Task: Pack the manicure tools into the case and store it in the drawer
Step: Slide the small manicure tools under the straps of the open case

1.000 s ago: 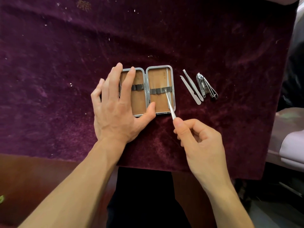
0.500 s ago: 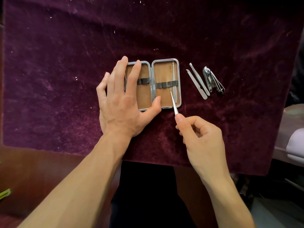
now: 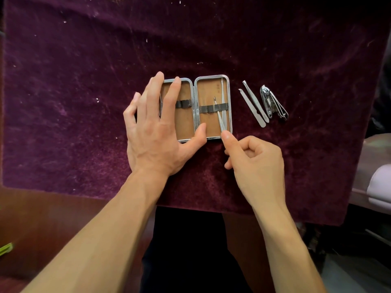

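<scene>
A small metal manicure case point(image 3: 211, 85) lies open on the purple velvet cloth point(image 3: 84, 102), tan inside, with a dark elastic band across each half. My left hand point(image 3: 156, 132) lies flat on the case's left half, fingers spread, thumb at the hinge's near end. My right hand point(image 3: 251, 166) pinches the near end of a thin pointed metal tool point(image 3: 220, 119). The tool runs under the right half's band and its forked tip pokes out beyond it. A slim ear pick point(image 3: 222, 89) sits under the same band by the right rim.
To the right of the case lie a nail file point(image 3: 252, 108), tweezers point(image 3: 255, 100) and a nail clipper point(image 3: 274, 103), close together on the cloth. The cloth's near edge hangs over a dark wooden table point(image 3: 31, 218). A pale cushion point(image 3: 378, 187) is at the far right.
My right hand has pushed the thin tool further under the right band, so its tip now shows beyond it. My left hand has stayed on the case.
</scene>
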Available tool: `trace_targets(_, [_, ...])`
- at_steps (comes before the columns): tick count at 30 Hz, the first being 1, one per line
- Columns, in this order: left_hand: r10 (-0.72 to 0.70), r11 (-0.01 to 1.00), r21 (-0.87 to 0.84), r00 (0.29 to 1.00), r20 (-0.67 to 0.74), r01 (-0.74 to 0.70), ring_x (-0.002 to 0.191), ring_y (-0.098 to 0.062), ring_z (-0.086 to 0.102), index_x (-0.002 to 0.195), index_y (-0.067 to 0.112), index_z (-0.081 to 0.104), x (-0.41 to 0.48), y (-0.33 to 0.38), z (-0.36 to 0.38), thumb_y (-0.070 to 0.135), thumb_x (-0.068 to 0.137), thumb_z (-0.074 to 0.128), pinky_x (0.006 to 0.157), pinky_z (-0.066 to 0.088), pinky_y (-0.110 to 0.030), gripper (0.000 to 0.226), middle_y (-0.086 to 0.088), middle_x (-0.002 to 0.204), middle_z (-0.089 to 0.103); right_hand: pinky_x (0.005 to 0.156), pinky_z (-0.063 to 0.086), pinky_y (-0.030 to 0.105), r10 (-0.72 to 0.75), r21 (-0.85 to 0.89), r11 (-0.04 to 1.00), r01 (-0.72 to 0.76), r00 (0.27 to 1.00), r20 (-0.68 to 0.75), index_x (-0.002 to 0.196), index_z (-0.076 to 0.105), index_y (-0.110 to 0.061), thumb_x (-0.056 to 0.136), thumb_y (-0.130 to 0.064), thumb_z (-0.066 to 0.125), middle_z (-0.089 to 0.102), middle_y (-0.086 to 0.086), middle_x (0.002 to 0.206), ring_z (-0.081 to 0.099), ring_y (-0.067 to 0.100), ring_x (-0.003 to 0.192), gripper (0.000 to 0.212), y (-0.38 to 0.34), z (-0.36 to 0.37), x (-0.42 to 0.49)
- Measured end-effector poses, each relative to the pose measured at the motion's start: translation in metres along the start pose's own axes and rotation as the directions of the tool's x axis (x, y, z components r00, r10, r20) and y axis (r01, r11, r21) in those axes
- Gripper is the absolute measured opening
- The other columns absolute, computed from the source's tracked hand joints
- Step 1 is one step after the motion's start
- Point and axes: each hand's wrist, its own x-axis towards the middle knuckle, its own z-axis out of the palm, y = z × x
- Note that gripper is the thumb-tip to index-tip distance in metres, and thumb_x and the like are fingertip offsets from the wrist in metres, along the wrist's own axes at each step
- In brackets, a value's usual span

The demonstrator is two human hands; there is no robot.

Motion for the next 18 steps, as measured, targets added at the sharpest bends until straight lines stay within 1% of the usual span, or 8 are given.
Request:
trace_targets(3, [-0.002,1.000,0.001,1.000,-0.002,0.002,0.150,-0.025,0.038,0.158,0.022,0.035,0.0001,0.0006,-0.0002,0.073,0.086,0.053,0.123,0.027,-0.049,0.089,-0.008,0.166,0.031,0.060,0.045,0.003,-0.014,-0.023,1.000,0.014,1.000,-0.017,0.058,0.068,-0.023,0.095,-0.061,0.067,0.071,-0.016,0.053,0.064,-0.004,0.048,0.053,-0.0003,0.0025,0.0027])
trace_targets(6, [-0.001,1.000,-0.005,1.000,0.002,0.001,0.150,-0.025,0.038,0.158,0.022,0.035,0.0003,0.0002,0.0001,0.073,0.086,0.053,0.123,0.027,-0.050,0.089,-0.008,0.166,0.031,0.057,0.045,0.006,-0.019,0.010,1.000,0.019,1.000,-0.011,0.060,0.068,-0.024,0.096,-0.064,0.065,0.071,-0.014,0.053,0.063,-0.003,0.046,0.054,0.0023,0.0008,0.0020])
trace_targets(8, [-0.003,1.000,-0.003,1.000,0.003,0.003,0.150,-0.025,0.038,0.158,0.022,0.035,0.0000,0.0001,0.0003,0.073,0.086,0.053,0.123,0.027,-0.049,0.089,-0.008,0.166,0.031,0.052,0.045,0.009,-0.012,0.060,0.998,0.011,1.000,0.014,0.064,0.069,-0.024,0.097,-0.061,0.065,0.070,-0.011,0.052,0.059,-0.002,0.042,0.050,0.0054,-0.0024,0.0005])
trace_targets(9, [-0.003,1.000,-0.001,1.000,0.001,0.003,0.150,-0.025,0.038,0.158,0.022,0.036,-0.0001,0.0002,0.0003,0.073,0.086,0.053,0.123,0.027,-0.049,0.089,-0.008,0.166,0.032,0.053,0.045,0.008,-0.014,0.066,0.998,0.013,1.000,0.020,0.064,0.069,-0.025,0.098,-0.058,0.066,0.069,-0.011,0.051,0.058,-0.003,0.041,0.048,0.0070,-0.0037,-0.0005])
trace_targets(12, [-0.003,1.000,-0.002,1.000,-0.001,0.003,0.149,-0.025,0.038,0.157,0.022,0.036,-0.0004,0.0009,0.0001,0.073,0.086,0.052,0.123,0.027,-0.049,0.089,-0.008,0.166,0.032,0.058,0.045,0.006,-0.027,0.030,0.999,0.026,0.999,0.025,0.064,0.069,-0.023,0.098,-0.054,0.070,0.068,-0.013,0.049,0.057,-0.003,0.042,0.045,0.0093,-0.0042,-0.0015])
trace_targets(18, [-0.003,1.000,-0.008,1.000,-0.006,0.003,0.149,-0.026,0.038,0.157,0.022,0.036,-0.0003,0.0014,-0.0007,0.072,0.086,0.054,0.122,0.027,-0.049,0.089,-0.008,0.166,0.032,0.060,0.046,0.006,-0.045,-0.062,0.997,0.045,0.999,-0.005,0.064,0.069,-0.024,0.097,-0.059,0.067,0.071,-0.015,0.054,0.064,-0.004,0.049,0.047,0.0001,0.0010,0.0009])
